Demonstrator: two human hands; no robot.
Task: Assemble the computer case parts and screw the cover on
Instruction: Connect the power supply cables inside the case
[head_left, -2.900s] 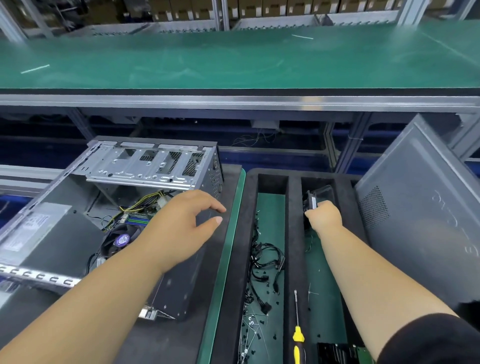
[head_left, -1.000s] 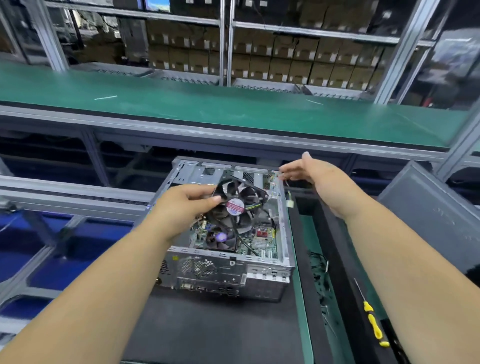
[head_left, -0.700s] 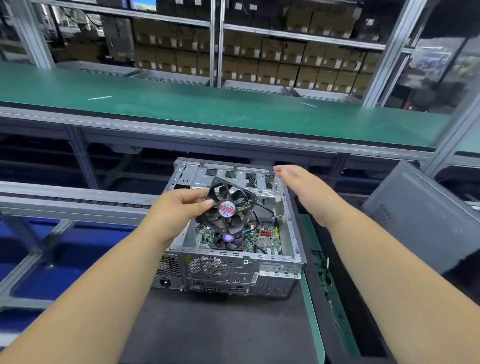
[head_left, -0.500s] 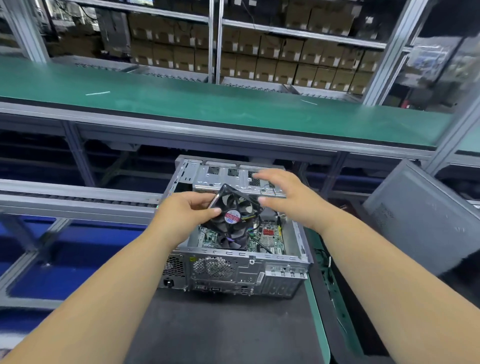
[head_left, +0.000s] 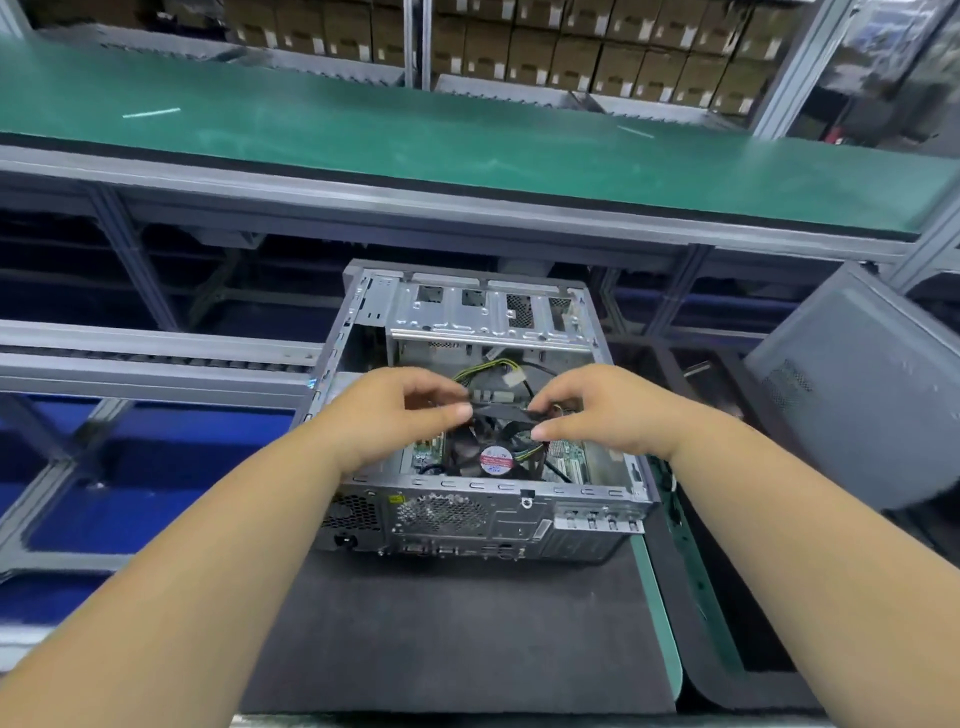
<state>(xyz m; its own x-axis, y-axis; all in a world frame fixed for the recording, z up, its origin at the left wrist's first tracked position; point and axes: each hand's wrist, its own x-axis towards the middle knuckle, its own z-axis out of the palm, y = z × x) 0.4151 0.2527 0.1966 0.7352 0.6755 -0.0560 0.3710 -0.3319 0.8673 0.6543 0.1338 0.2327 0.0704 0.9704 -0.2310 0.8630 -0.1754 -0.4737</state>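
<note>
An open metal computer case (head_left: 467, 512) lies on a dark mat, its rear panel facing me. Over its middle I hold a black cooling fan (head_left: 493, 452) with a red and white hub label. My left hand (head_left: 395, 415) pinches the fan's upper left edge between thumb and fingers. My right hand (head_left: 597, 410) pinches its upper right edge. Yellow and black cables show inside the case behind the fan. The grey side cover (head_left: 862, 384) leans upright at the right.
A dark mat (head_left: 457, 634) spreads in front of the case. A black foam tray with green lining (head_left: 696, 587) runs along the right. A green conveyor belt (head_left: 467, 135) crosses behind, with stacked cardboard boxes (head_left: 571, 47) beyond it. Metal rails run on the left.
My right hand came down onto the fan's right edge, so both hands hold it now. The fan has dropped lower into the case, and the view has tilted downward.
</note>
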